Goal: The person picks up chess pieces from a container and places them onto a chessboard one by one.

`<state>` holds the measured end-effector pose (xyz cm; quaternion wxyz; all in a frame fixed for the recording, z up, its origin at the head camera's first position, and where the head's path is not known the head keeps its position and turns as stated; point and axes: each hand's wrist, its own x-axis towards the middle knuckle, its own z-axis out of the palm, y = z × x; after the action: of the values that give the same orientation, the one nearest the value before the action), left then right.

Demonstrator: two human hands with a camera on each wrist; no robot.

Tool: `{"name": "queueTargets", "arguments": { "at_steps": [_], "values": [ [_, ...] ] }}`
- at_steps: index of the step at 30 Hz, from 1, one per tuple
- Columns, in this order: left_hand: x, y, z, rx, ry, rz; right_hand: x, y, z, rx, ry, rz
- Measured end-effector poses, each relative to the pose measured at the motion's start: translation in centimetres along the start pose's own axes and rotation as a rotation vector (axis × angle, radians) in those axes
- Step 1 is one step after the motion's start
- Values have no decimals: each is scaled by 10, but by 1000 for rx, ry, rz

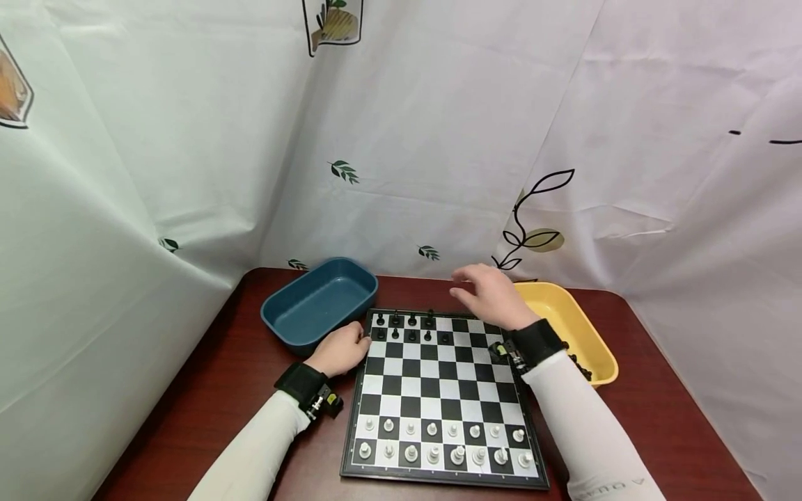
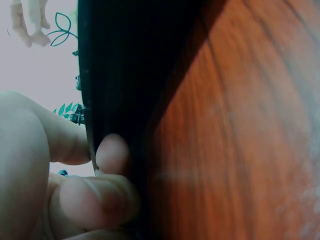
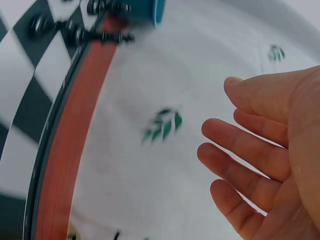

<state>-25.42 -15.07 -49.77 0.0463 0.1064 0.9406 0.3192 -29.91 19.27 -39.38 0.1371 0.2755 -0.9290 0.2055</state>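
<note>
"So, what's held?"
"The left hand grips the left edge of the chessboard; the right hand, fingers loosely spread, hovers near its far right corner."
"Board's where?"
"On the desk, between blue tray and yellow tray."

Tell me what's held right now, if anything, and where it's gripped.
Right hand: nothing, it's open. Left hand: touches the left edge of the chessboard, near the far corner; whether it grips there can't be told.

Bright, soft light fills the head view, while the right wrist view's chess pieces seem out of focus.
</note>
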Motion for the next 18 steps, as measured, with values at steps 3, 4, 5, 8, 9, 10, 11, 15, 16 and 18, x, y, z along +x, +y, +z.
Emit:
{"name": "queueTargets", "arguments": {
  "at_steps": [3, 4, 5, 8, 9, 10, 11, 15, 16, 18],
  "values": [
    [0, 0, 0, 6, -4, 5, -13, 13, -10, -6, 21, 47],
    [-1, 0, 0, 7, -4, 6, -17, 18, -13, -7, 28, 61],
    [-1, 1, 0, 8, -6, 2, -22, 22, -16, -8, 34, 73],
    [0, 0, 0, 8, -8, -6, -32, 34, -26, -14, 55, 96],
    [0, 0, 0, 7, -7, -7, -36, 38, -30, -19, 64, 102],
    [0, 0, 0, 6, -8, -9, -39, 42, -33, -28, 74, 110],
    [1, 0, 0, 5, -9, -10, -43, 45, -37, -36, 83, 119],
    [1, 0, 1, -1, -7, -8, -59, 58, -50, -78, 108, 169],
    [1, 0, 1, -3, -6, -7, -63, 62, -52, -88, 110, 183],
    [1, 0, 0, -5, -5, -7, -70, 68, -56, -102, 107, 213]
  ]
}}
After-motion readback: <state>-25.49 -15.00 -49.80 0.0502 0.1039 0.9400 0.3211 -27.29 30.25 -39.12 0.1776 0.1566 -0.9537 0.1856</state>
